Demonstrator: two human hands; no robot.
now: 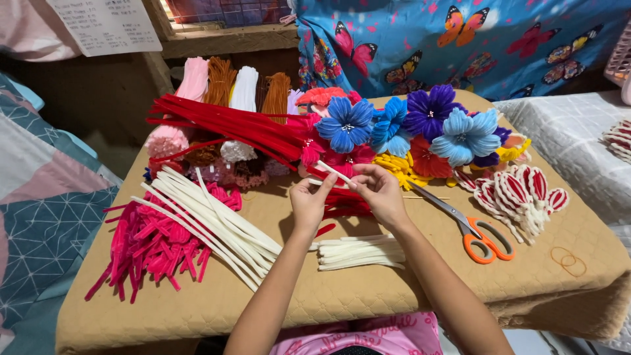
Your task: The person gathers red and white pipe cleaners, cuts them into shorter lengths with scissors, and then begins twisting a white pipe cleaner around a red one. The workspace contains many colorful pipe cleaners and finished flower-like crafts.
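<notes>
Nearest, at 6 o'clock: a pink garment (368,335) at the frame's lower edge, both forearms rising from it over a tan quilted pad (394,289) that covers the table. Short cut white stems (360,252) lie in a small stack between the forearms, just beside the right one. At 8 o'clock, a heap of hot-pink stems (148,246), with long white stems (210,220) fanned across its right side, touching it. At 4 o'clock, orange-handled scissors (476,233), blades closed, pointing toward 10 o'clock; two orange rubber bands (570,261) near the pad's right edge. Centre: left hand (309,202) and right hand (380,192) close together, fingertips of each pinched on a short white pipe cleaner piece (333,172) that slants up toward 10 o'clock; the other fingers are curled. Red stem pieces (342,209) lie under the hands. At 3 o'clock, a pile of red-and-white petal loops (519,194). Beyond the hands, at 12 to 1 o'clock, finished flowers: blue flower (346,123), purple flower (430,108), light-blue flower (465,135), with yellow and red ones beneath. At 10 to 11 o'clock, a long bundle of red stems (230,125) lies across upright bundles in pink, brown, white and orange (230,85). Farthest, a blue butterfly-print cloth (460,39).
</notes>
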